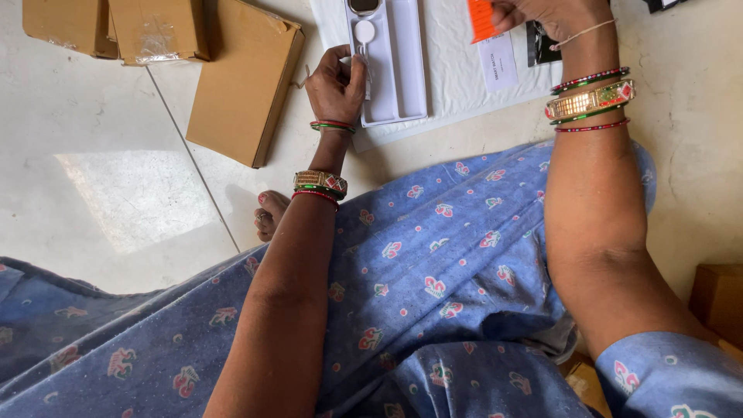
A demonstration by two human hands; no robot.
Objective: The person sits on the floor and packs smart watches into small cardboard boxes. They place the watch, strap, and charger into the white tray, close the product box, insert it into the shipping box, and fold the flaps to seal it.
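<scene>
The person sits on the floor (116, 201). The left hand (337, 85) pinches a thin white cable (364, 35) at the near edge of the white tray (406, 62). The cable looks light and bendy, best held near its round end. Farther right, the right hand (542, 14) grips an orange card (480, 19).

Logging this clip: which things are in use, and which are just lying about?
In use: left hand on white tray; round charger in tray; right hand holding orange card.
Lying about: brown boxes; white leaflet; white sheet.
</scene>
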